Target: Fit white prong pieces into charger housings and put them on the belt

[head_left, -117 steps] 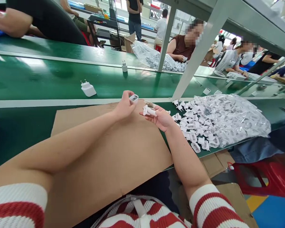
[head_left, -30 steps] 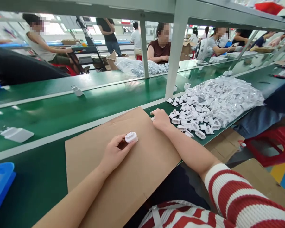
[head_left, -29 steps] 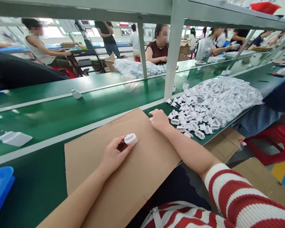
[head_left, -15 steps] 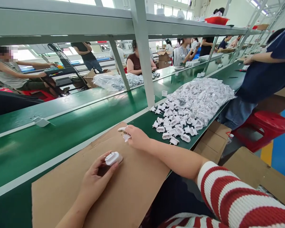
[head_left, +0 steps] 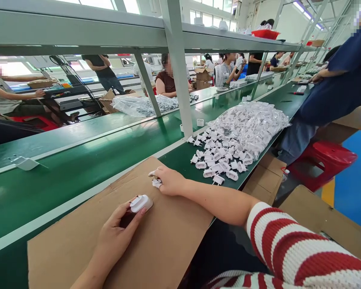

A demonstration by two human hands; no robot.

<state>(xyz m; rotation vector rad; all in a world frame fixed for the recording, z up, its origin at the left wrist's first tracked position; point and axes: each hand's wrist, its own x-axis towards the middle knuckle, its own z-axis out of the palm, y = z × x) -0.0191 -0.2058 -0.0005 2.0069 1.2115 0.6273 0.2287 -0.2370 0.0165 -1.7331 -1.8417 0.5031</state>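
Observation:
Over the brown cardboard sheet (head_left: 93, 233), my left hand (head_left: 118, 233) is closed around a white plug adapter housing (head_left: 141, 204) between thumb and fingers. Further up the sheet, my right hand (head_left: 170, 180) pinches a small white plug part (head_left: 157, 183) with a metallic or dark bit showing; its exact shape is partly hidden by the fingers. Right of that hand lies a heap of loose white plug pieces (head_left: 219, 156), some with pins. Behind them, more of the same fill a clear plastic bag (head_left: 255, 124).
A green conveyor belt (head_left: 87, 176) runs beyond the sheet, carrying a white plug piece (head_left: 25, 162). A grey post (head_left: 180, 80) rises at its edge under a shelf (head_left: 78, 28). At right, a person in dark blue (head_left: 327, 88) stands near a red stool (head_left: 323, 160) and cardboard boxes (head_left: 264, 176).
The view has shifted slightly. The white plug piece on the belt has travelled left. Both hands keep hold of their parts, with my right hand slightly lower in view.

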